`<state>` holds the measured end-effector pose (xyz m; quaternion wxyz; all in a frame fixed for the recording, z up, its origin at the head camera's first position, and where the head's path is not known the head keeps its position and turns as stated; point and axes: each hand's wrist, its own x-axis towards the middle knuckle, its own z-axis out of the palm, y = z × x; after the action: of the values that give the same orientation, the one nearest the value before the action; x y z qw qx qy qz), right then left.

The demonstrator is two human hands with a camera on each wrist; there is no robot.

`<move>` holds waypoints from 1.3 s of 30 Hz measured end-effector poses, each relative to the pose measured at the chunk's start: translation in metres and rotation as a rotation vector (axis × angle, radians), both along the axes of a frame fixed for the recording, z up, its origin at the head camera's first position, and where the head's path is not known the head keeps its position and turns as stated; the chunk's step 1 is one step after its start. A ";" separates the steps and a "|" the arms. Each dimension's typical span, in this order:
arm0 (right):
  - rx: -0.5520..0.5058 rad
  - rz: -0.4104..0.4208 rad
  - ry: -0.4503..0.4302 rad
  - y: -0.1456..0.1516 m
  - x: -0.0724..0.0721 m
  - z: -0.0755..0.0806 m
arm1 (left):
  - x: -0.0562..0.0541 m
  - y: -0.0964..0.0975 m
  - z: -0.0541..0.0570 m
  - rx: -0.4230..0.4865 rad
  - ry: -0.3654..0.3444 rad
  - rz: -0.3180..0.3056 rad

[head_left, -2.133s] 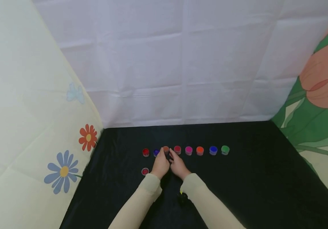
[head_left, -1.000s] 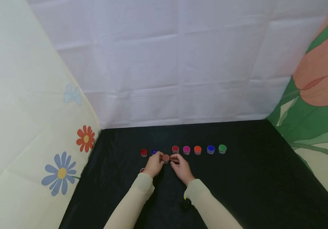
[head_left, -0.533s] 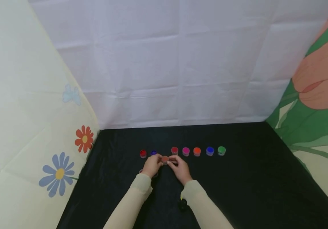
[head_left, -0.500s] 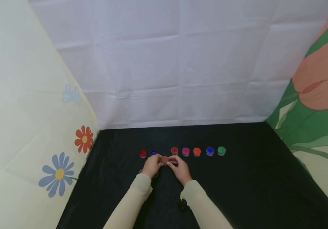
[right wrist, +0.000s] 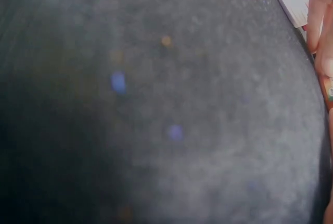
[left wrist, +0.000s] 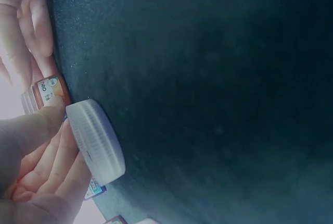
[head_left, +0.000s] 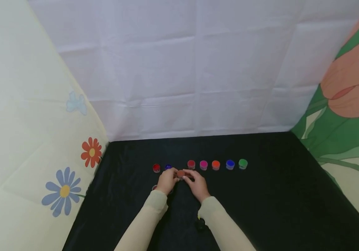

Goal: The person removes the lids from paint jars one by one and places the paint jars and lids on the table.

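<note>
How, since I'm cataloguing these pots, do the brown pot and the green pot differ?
The left hand and right hand hold the brown pot; the green pot stands untouched. The brown pot is nearer the person than the green pot. Both are small and round.

We see a brownish-orange jar, black cloth and cream sleeves. The row of jars is coloured so — red, dark blue, red, pink, orange, blue, green. On the pale side panel we find a blue flower and a red flower — both yellow-centred.
</note>
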<state>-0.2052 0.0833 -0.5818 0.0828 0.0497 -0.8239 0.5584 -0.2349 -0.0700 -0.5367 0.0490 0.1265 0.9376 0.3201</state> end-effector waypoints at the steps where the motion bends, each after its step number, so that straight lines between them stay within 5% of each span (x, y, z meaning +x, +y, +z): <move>1: 0.006 0.004 0.005 0.001 0.000 0.000 | 0.000 0.001 0.000 -0.002 0.005 0.002; 12: -0.037 -0.018 -0.076 -0.001 -0.002 0.002 | 0.000 0.001 0.000 -0.021 0.014 0.007; 39: -0.044 -0.014 -0.054 0.000 -0.001 0.001 | 0.002 0.002 -0.002 -0.031 0.029 0.017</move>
<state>-0.2066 0.0833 -0.5805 0.0656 0.0271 -0.8137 0.5769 -0.2329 -0.0682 -0.5387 0.0347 0.1222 0.9441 0.3042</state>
